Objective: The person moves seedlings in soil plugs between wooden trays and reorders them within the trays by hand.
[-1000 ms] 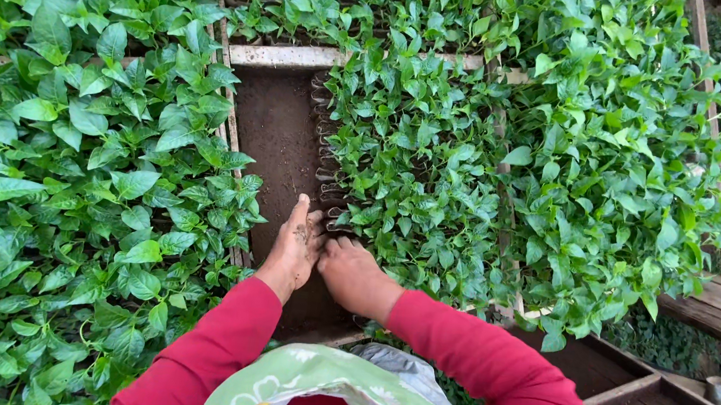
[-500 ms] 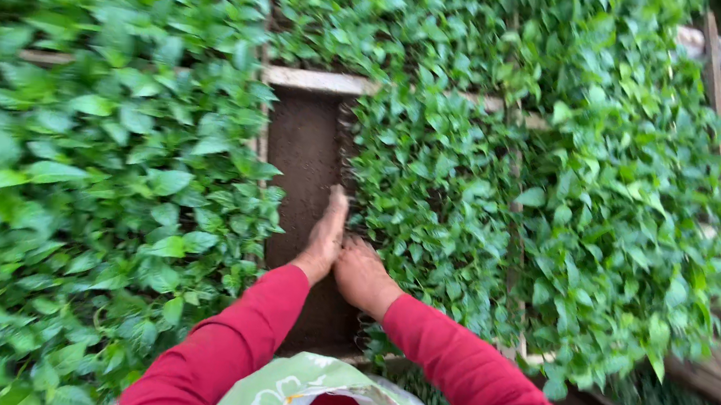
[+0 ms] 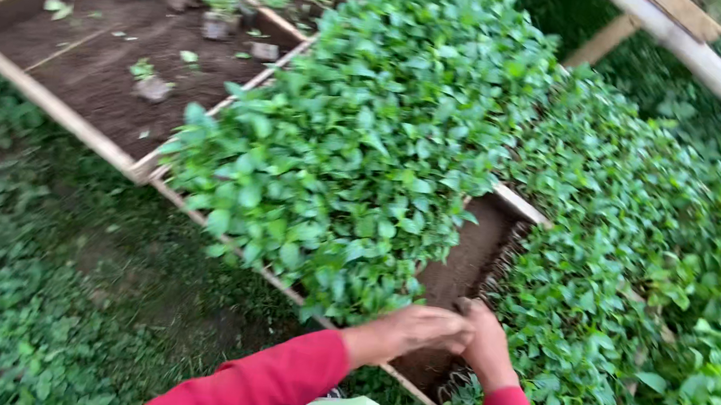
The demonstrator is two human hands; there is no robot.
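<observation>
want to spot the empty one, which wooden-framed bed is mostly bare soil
The far-left bed: brown soil with a few scattered seedlings. The two beds by the hands are packed with green leaves.

Wooden-framed soil bed (image 3: 459,271) carries leafy green seedlings (image 3: 366,149).

The seedlings (image 3: 358,140) stand packed tight in a wood-framed bed, small upright plants with glossy green pointed leaves forming one dense mass on the left of a bare soil strip (image 3: 461,267). A second block of seedlings (image 3: 629,284) fills the right side of that strip, and dark pot rims show along its edge (too blurred to count). The strip is brown, damp-looking earth, narrow, running between the two blocks toward the near wooden edge
</observation>
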